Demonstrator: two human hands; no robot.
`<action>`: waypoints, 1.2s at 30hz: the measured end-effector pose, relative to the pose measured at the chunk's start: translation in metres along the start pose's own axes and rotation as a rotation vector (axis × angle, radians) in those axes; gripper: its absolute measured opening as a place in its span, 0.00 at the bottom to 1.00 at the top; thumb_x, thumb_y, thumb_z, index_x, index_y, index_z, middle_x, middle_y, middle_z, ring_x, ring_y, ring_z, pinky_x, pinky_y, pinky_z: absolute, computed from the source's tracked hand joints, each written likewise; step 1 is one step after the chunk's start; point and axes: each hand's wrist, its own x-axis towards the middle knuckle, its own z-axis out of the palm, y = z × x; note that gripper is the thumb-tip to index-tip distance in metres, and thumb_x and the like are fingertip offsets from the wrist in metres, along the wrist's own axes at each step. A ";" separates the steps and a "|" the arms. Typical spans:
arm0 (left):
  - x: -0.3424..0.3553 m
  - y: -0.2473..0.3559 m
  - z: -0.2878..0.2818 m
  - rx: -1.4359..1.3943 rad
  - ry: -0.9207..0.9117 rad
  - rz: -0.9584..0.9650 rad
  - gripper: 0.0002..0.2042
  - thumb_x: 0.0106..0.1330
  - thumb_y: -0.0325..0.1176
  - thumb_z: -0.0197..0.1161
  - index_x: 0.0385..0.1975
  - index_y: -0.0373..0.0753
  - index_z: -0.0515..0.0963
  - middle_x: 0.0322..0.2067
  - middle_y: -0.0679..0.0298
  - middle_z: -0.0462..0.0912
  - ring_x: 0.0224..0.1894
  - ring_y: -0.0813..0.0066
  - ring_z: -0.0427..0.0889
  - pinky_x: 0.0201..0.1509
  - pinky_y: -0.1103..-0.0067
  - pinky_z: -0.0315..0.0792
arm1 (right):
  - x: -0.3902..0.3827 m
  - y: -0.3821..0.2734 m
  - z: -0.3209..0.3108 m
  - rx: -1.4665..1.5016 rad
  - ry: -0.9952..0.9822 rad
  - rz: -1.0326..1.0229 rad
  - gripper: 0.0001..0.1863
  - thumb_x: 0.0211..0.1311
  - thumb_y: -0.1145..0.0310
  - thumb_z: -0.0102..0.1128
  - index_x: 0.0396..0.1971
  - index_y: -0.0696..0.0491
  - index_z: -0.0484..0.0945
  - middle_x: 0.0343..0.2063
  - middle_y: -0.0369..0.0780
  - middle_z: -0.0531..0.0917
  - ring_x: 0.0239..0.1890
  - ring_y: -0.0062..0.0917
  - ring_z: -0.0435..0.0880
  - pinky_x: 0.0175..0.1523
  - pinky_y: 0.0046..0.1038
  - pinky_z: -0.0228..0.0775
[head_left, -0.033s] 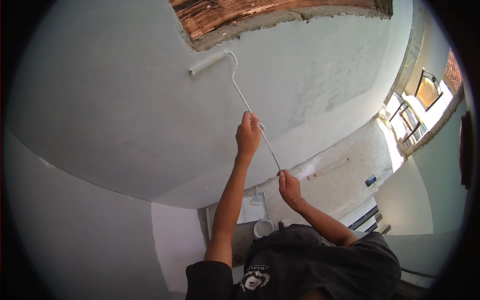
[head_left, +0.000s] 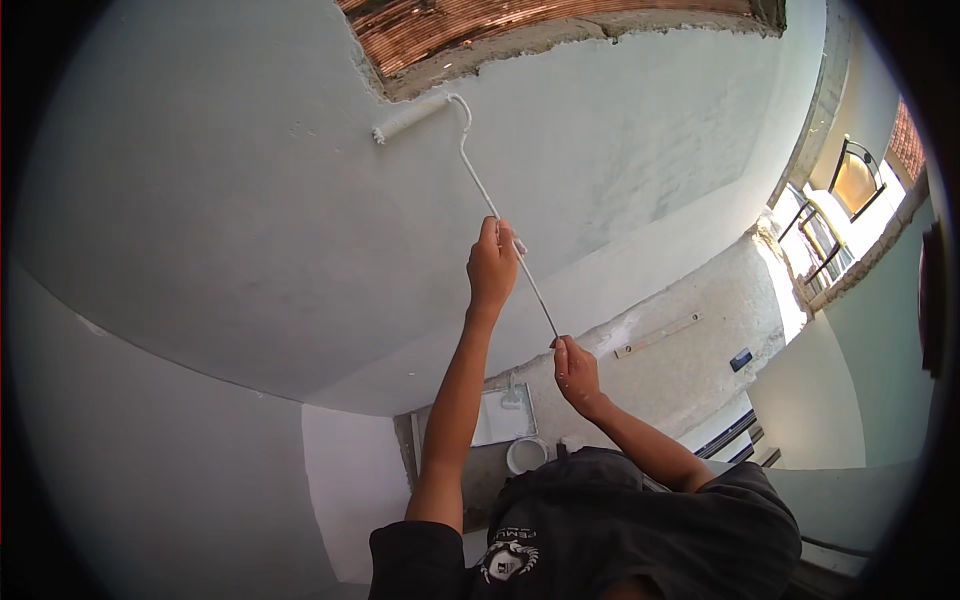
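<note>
Against a pale grey wall (head_left: 270, 230), just below the lower left corner of a rough-edged opening (head_left: 600, 30), a white paint roller (head_left: 412, 117) sits at the far end of a thin rod (head_left: 478, 182), above and to the left of both hands of the person holding it. The left hand (head_left: 492, 270), nearer the roller but well apart from its sleeve, is wrapped around the rod partway down. The right hand (head_left: 577, 372), flecked with white, is closed around the rod's lower end, with a bare length of rod between the two fists. Below the left hand, beside the left forearm (head_left: 455, 410), a paint tray (head_left: 490, 428) holds whitish paint, with a white bucket (head_left: 540, 459) just beside it. To the right of the right hand lie a long, narrow bar (head_left: 660, 336) and, farther off, a small dark blue rectangular object (head_left: 741, 360). The person wears a dark T-shirt (head_left: 660, 530) with a white emblem.
</note>
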 end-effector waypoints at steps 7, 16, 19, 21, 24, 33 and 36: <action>-0.072 -0.109 0.057 0.246 -0.151 -0.194 0.13 0.76 0.44 0.43 0.40 0.42 0.67 0.25 0.57 0.84 0.31 0.50 0.84 0.33 0.59 0.75 | -0.070 0.093 0.033 0.028 -0.052 0.092 0.14 0.74 0.64 0.42 0.32 0.56 0.73 0.18 0.51 0.75 0.22 0.48 0.77 0.30 0.43 0.66; -0.128 -0.177 0.092 0.290 -0.224 -0.340 0.14 0.75 0.46 0.44 0.39 0.41 0.67 0.27 0.52 0.83 0.35 0.44 0.82 0.36 0.55 0.74 | -0.124 0.153 0.033 -0.022 -0.143 0.208 0.13 0.73 0.64 0.43 0.34 0.57 0.73 0.20 0.52 0.76 0.24 0.49 0.78 0.31 0.41 0.68; -0.095 -0.134 0.072 0.181 -0.112 -0.195 0.14 0.76 0.44 0.43 0.36 0.40 0.67 0.22 0.54 0.81 0.29 0.46 0.82 0.31 0.58 0.72 | -0.082 0.126 0.027 0.007 -0.055 0.090 0.12 0.73 0.66 0.44 0.35 0.57 0.74 0.20 0.51 0.76 0.23 0.46 0.77 0.31 0.39 0.68; -0.070 -0.105 0.056 0.126 -0.089 -0.187 0.15 0.76 0.44 0.42 0.36 0.40 0.67 0.21 0.54 0.81 0.27 0.47 0.82 0.29 0.59 0.72 | -0.052 0.103 0.025 0.017 -0.036 0.072 0.12 0.73 0.67 0.44 0.35 0.57 0.75 0.20 0.50 0.75 0.22 0.44 0.76 0.31 0.38 0.68; -0.055 -0.100 0.048 0.046 -0.030 -0.153 0.15 0.77 0.45 0.42 0.35 0.39 0.67 0.20 0.55 0.80 0.26 0.48 0.81 0.28 0.59 0.71 | -0.033 0.094 0.029 0.027 -0.086 0.080 0.11 0.72 0.67 0.46 0.36 0.58 0.74 0.24 0.52 0.78 0.26 0.48 0.79 0.34 0.41 0.71; -0.187 -0.263 0.136 0.290 -0.230 -0.450 0.13 0.75 0.46 0.44 0.41 0.43 0.68 0.29 0.51 0.84 0.36 0.44 0.82 0.36 0.52 0.72 | -0.174 0.192 0.056 -0.082 -0.255 0.393 0.14 0.73 0.64 0.42 0.34 0.57 0.73 0.21 0.52 0.77 0.26 0.51 0.79 0.32 0.44 0.68; -0.199 -0.271 0.148 0.260 -0.252 -0.518 0.16 0.74 0.46 0.45 0.37 0.39 0.70 0.28 0.51 0.83 0.33 0.47 0.83 0.36 0.58 0.73 | -0.187 0.194 0.046 -0.155 -0.251 0.396 0.15 0.73 0.64 0.42 0.33 0.57 0.74 0.19 0.52 0.77 0.25 0.51 0.79 0.30 0.43 0.67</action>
